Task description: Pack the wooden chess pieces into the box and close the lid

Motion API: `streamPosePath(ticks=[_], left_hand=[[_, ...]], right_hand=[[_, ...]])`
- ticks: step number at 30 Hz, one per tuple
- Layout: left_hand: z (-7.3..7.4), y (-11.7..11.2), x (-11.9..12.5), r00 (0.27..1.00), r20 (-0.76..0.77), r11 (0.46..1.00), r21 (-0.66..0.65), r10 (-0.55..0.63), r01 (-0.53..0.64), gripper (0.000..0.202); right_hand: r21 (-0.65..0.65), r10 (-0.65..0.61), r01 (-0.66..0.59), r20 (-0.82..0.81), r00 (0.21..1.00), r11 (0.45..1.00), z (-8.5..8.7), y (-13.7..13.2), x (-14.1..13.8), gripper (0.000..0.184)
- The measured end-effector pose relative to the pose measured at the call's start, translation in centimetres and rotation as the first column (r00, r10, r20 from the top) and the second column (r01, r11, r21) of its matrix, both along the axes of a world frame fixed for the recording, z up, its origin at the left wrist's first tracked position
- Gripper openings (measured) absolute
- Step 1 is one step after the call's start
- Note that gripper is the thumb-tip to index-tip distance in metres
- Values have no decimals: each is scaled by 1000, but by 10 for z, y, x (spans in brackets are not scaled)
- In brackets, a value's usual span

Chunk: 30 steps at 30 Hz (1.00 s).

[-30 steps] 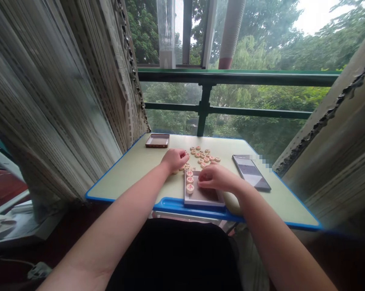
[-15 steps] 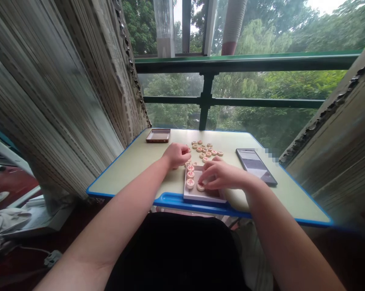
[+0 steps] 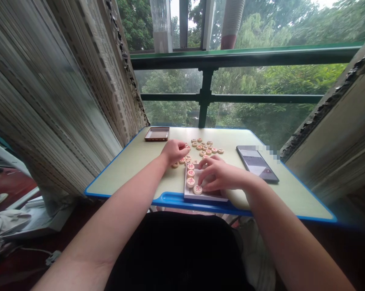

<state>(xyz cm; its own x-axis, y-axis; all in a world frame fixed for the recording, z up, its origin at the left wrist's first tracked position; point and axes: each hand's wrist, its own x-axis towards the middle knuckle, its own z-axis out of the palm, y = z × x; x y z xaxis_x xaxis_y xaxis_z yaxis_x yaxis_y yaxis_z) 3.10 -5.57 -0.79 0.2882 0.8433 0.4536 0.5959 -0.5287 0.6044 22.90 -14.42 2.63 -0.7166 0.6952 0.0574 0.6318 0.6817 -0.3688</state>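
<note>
My right hand [image 3: 220, 174] reaches into a shallow white-rimmed box [image 3: 205, 198], its fingers curved but apart. Its fingertips touch the right edge of a round Chinese chess piece [image 3: 197, 189] with a red character. Along the box's left side stand several more red-lettered pieces, one of them a chess piece at the near end of the row [image 3: 191, 182]. Beyond the box, my left hand [image 3: 175, 151] is closed, fingertips pressed together beside a chess piece [image 3: 187, 147]. What those fingers hold, if anything, is hidden.
Several loose chess pieces [image 3: 208, 152] lie spread past the box. A brown-edged box lid or tray [image 3: 157, 134] sits at the far left of the table [image 3: 124, 173]. On the right lies a dark tablet-like device [image 3: 257, 163]. Curtains flank the table, and a green railing stands behind it.
The piece under my right fingertips has shifted slightly left and nearer in the box, and its face now shows. My left hand has moved a little away from me, uncovering pieces below it.
</note>
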Motion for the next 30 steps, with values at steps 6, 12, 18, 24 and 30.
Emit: streamPosePath(ticks=[6, 12, 18, 24, 30], left_hand=[[-1, 1, 2, 999, -33, 1000, 8, -8, 9, 26], [-1, 1, 3, 998, -46, 999, 16, -30, 31, 25], [-1, 1, 3, 997, -69, 999, 34, -36, 38, 23], [1, 0, 3, 997, -67, 999, 37, -33, 36, 23], [2, 0, 3, 995, -85, 999, 14, -47, 48, 23]], right_hand=[[2, -32, 32, -25, 999, 999, -3, -1, -9, 21], [-18, -65, 65, -3, 998, 998, -5, -2, -14, 29], [0, -45, 45, -2, 999, 999, -5, -3, -16, 28], [14, -43, 45, -133, 990, 999, -3, -2, -16, 26], [89, 46, -29, -188, 981, 996, -9, 0, -21, 17]])
